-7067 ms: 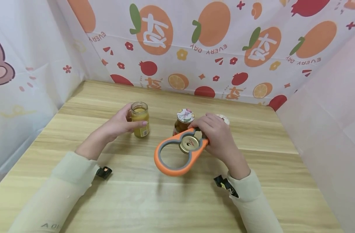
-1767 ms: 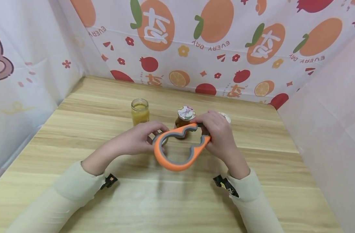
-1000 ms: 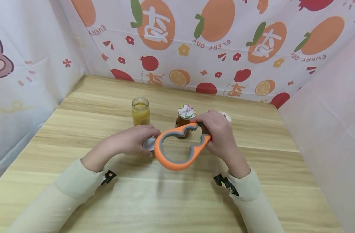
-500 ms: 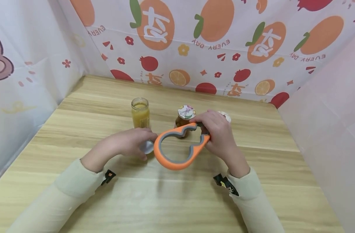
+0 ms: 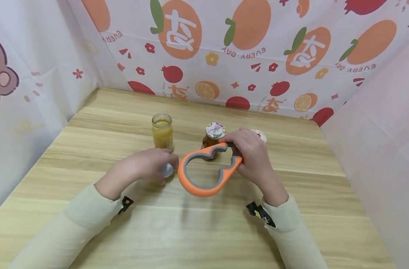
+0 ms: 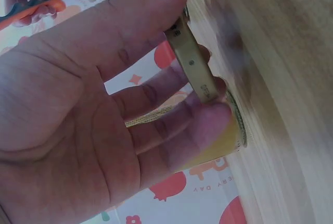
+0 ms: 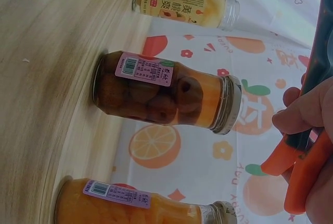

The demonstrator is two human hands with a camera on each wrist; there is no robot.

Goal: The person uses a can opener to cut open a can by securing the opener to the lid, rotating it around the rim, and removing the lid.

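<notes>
My left hand [image 5: 145, 166] pinches a metal jar lid [image 5: 166, 170] between thumb and fingertips, its pale inner side showing in the head view. The left wrist view shows the lid's gold rim [image 6: 192, 60] edge-on, low over the wood. Just behind this hand stands a lidless glass jar [image 5: 162, 136] of yellow fruit. An orange and grey jar opener [image 5: 200, 191] is gripped by its handles in my right hand [image 5: 251, 158], its loop pointing left with nothing inside. Behind the opener, a jar of dark fruit [image 7: 156, 91] stands upright under a patterned lid [image 5: 215, 130].
A third jar, with orange fruit [image 7: 125, 208], stands right of the dark one. In the head view my right hand covers most of it except its white lid [image 5: 259, 135]. Printed cloth [image 5: 211, 74] encloses the wooden table [image 5: 191, 231] at the back and sides.
Earlier my left hand held the yellow jar and the lid sat in the opener. The left hand has since taken the lid from the opener and drawn it leftward; the right hand has hardly moved.
</notes>
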